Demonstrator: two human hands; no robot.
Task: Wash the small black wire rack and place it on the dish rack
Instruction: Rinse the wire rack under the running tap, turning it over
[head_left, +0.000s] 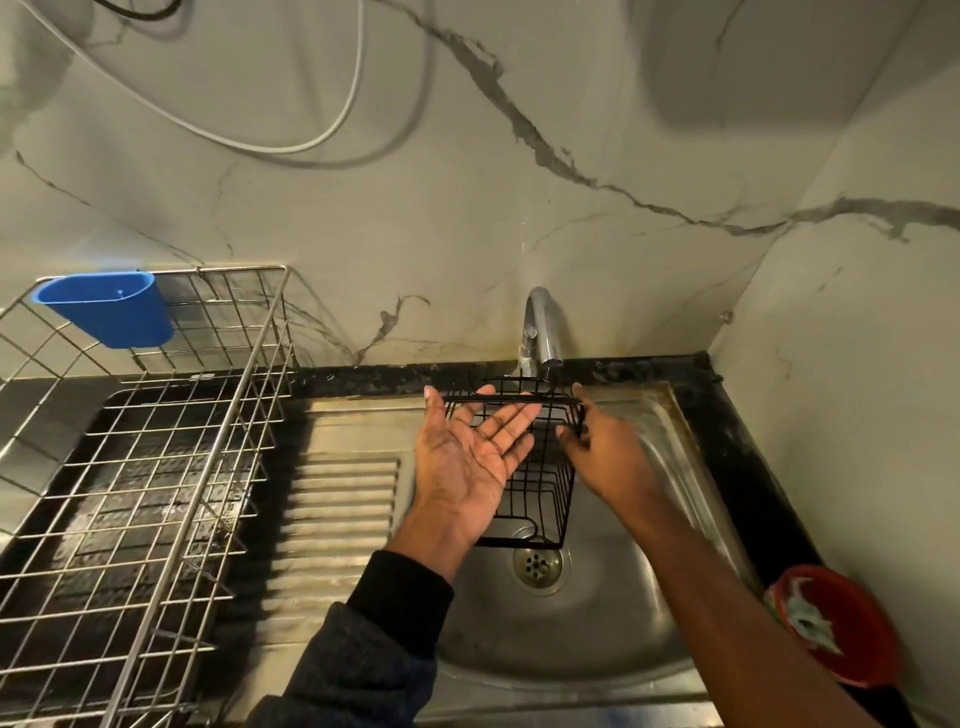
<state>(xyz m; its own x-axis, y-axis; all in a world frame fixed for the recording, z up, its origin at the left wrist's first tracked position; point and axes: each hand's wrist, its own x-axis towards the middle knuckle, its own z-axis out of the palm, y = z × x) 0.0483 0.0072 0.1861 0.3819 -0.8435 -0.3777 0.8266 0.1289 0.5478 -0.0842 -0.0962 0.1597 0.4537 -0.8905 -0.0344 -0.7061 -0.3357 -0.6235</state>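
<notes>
Washing step in hand: small black wire rack (540, 483) held tilted over the round stainless steel sink bowl (613, 613), top edge up at 12 o'clock just under the spout of the curved chrome tap (540, 327), lower end hanging just above the metal drain strainer (537, 564) at 6 o'clock. No clear stream of water visible from the spout, so hard to tell whether rinsing is under way

Right hand (605, 447) at 3 o'clock of the rack, its grip clamped on the rack's right side wires, fingers curled round them. Left hand (472, 452) at 9 o'clock of the rack, palm up, fingers spread and apart, lying against the rack's near face and clamped on nothing; looks like rubbing or steadying rather than holding

Large silver wire dish rack (156, 467) standing on the dark desk (727, 415) at 9 o'clock of the sink, beyond the ribbed steel drainboard (337, 519), with a blue plastic cup holder (109, 309) hooked on its far rim. Red plastic bowl (836, 623) at 4 o'clock on the desk edge

Judged next: finish rubbing and rinsing every face, shake off drips over the bowl, then carry leftward across the drainboard. Calls for a firm hold on thin wet wires and a set-down flat on the dish rack's grid
</notes>
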